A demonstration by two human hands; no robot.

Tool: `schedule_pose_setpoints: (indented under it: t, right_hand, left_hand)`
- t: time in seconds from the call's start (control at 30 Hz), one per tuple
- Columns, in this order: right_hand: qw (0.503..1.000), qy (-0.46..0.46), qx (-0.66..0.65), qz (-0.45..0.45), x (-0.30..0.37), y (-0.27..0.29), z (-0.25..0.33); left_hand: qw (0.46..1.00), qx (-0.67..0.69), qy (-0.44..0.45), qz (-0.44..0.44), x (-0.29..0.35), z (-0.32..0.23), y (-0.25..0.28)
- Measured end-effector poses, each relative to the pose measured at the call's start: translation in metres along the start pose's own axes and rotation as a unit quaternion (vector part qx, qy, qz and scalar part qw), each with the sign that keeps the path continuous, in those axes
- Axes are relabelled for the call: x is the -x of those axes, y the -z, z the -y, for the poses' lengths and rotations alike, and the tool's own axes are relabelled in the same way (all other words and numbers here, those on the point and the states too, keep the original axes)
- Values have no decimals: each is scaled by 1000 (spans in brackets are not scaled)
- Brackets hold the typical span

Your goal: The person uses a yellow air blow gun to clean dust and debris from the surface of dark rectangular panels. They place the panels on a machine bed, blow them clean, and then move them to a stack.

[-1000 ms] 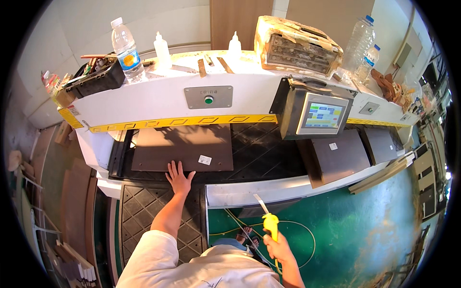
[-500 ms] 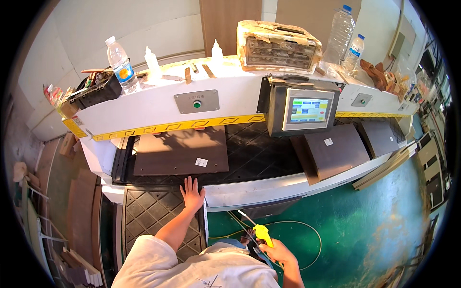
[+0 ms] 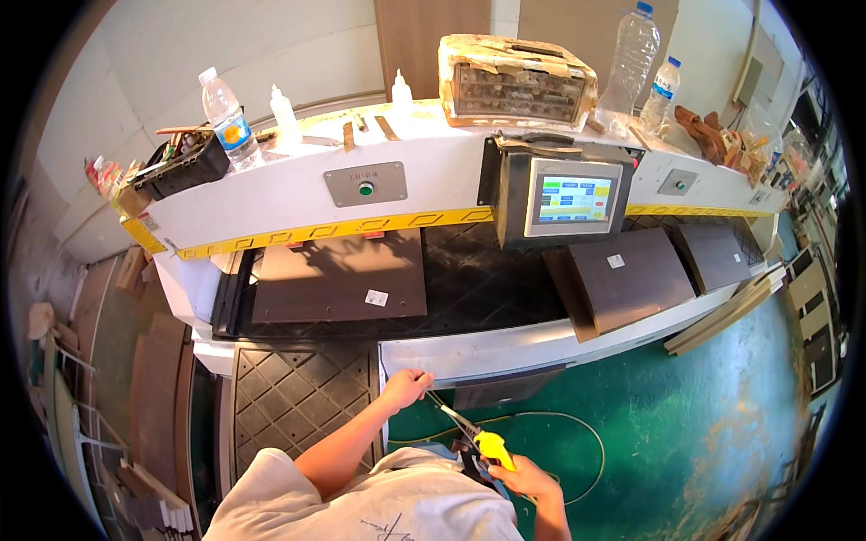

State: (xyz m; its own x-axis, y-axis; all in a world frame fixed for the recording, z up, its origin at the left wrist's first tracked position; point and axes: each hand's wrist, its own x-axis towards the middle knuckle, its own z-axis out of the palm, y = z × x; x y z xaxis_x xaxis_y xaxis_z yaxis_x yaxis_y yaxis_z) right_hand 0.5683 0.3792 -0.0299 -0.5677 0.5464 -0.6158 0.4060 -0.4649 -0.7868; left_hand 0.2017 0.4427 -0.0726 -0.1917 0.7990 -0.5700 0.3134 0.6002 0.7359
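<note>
My right hand [image 3: 526,476] is wrapped round the handle of a yellow air blow gun [image 3: 492,447], low in front of my body. Its long thin nozzle slants up to the left, ending close below my left hand [image 3: 407,389]. That hand is closed, fingers drawn together, at the front edge of the machine bed [image 3: 451,356]; whether anything is pinched in it is too small to tell. Beyond it, a brown panel [image 3: 343,279] with a white label [image 3: 376,298] and small holes along its near edge lies flat on the black ribbed bed, partly under the yellow-striped beam.
More brown panels [image 3: 627,275] rest at the bed's right. A touchscreen [image 3: 571,200] juts from the white beam, which bears bottles, a tool box [image 3: 185,167] and a parts cabinet [image 3: 516,86]. A black ribbed side table [image 3: 302,397] adjoins at left; a hose [image 3: 591,433] loops over the green floor.
My left hand has lifted off the bed edge by the panel, moved right and nearer to me, and its spread fingers have closed. The blow gun stays in my right hand, hardly moved.
</note>
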Motion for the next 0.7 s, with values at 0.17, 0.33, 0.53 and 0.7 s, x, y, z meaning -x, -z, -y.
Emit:
schedule_pose_setpoints:
  t: [0.17, 0.33, 0.53, 0.7]
  right_hand:
    - [995, -27, 21, -98, -14, -18, 14]
    - [983, 153, -32, -97, -41, -45, -44]
    - [999, -25, -1, -31, -32, -33, -27]
    - [992, 76, 55, -84, -23, -42, -20]
  left_hand:
    - [964, 85, -224, 115, 79, -126, 24]
    - [768, 116, -539, 327, 221, -256, 59]
    - [680, 302, -532, 404, 277, -302, 18]
    - [669, 433, -437, 416, 293, -308, -12]
